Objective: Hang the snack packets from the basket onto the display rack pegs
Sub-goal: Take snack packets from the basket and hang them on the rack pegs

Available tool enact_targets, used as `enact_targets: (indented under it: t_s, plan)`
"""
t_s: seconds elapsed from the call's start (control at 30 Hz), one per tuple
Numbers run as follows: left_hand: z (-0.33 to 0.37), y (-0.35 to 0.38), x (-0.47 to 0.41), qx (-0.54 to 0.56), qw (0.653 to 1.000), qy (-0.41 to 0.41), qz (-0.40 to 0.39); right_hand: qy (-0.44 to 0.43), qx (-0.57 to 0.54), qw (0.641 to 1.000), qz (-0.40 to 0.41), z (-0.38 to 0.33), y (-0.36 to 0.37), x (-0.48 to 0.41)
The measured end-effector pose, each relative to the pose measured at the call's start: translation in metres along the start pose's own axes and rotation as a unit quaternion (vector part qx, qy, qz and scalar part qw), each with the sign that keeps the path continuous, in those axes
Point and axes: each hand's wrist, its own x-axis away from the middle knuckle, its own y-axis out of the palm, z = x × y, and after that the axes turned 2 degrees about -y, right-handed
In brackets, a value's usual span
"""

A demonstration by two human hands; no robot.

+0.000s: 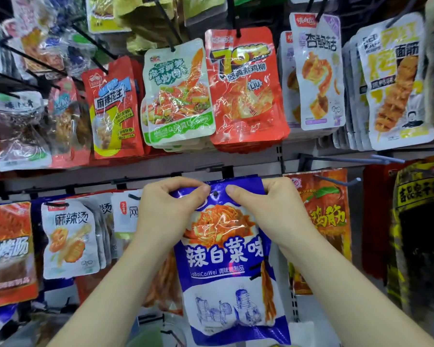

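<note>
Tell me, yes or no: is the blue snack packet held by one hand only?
No, the left hand and right hand both pinch the blue snack packet at its top edge.

Left hand [171,209]: raised, back toward the camera, fingers curled, thumb and forefinger pinching the top edge of the blue packet [226,261].
Right hand [268,209]: level with the left, mirrored, same pinch on the same edge.
Fingertips of the two hands: near, not touching.
Left forearm [110,289], right forearm [356,291]: bare, rising from the lower corners, converging upward.
</note>
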Motion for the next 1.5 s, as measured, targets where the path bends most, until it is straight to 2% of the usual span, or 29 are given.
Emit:
enact_targets:
  t_s: [0.07, 0.13, 0.27, 0.3, 0.37, 0.5, 0.67, 0.83, 1.03, 1.17, 1.27, 1.43, 1.5]
  plan:
    - [-0.007, 0.006, -0.004, -0.049, 0.998, 0.031, 0.013, -0.003, 0.007, 1.000, 0.012, 0.004, 0.001, -0.002]
    - [-0.013, 0.010, -0.006, -0.132, 0.986, 0.101, 0.030, 0.002, 0.014, 1.000, 0.023, 0.009, 0.003, -0.005]
    - [-0.026, 0.003, 0.001, -0.302, 0.904, 0.279, 0.119, 0.014, 0.017, 1.000, 0.015, 0.018, 0.002, -0.012]
    - [-0.030, 0.001, 0.007, -0.336, 0.882, 0.306, 0.126, 0.018, 0.014, 1.000, 0.009, 0.019, 0.000, -0.013]
    - [-0.040, 0.001, 0.020, -0.389, 0.858, 0.327, 0.082, 0.020, 0.015, 1.000, 0.001, 0.020, -0.003, -0.014]
    - [-0.057, 0.014, 0.033, -0.469, 0.846, 0.249, -0.049, 0.024, 0.007, 1.000, 0.005, 0.023, -0.007, -0.017]
    - [-0.058, 0.036, 0.030, -0.487, 0.846, 0.171, -0.132, 0.078, -0.010, 0.997, 0.017, 0.030, -0.006, -0.026]
    - [-0.068, 0.052, 0.015, -0.446, 0.868, 0.156, -0.152, 0.088, 0.009, 0.995, 0.050, 0.043, -0.002, -0.046]
    - [-0.083, 0.067, 0.001, -0.440, 0.873, 0.136, -0.162, 0.096, -0.002, 0.992, 0.079, 0.059, -0.001, -0.063]
    - [-0.091, 0.074, -0.004, -0.450, 0.868, 0.133, -0.160, 0.035, 0.100, 0.989, 0.099, 0.071, 0.001, -0.066]
    - [-0.093, 0.077, -0.005, -0.460, 0.863, 0.139, -0.154, 0.038, 0.134, 0.984, 0.110, 0.077, -0.002, -0.066]
    - [-0.094, 0.078, 0.002, -0.472, 0.849, 0.170, -0.167, 0.051, 0.148, 0.985, 0.068, 0.076, -0.008, -0.059]
    - [-0.091, 0.076, 0.009, -0.461, 0.853, 0.168, -0.177, 0.041, 0.177, 0.982, 0.053, 0.075, -0.014, -0.052]
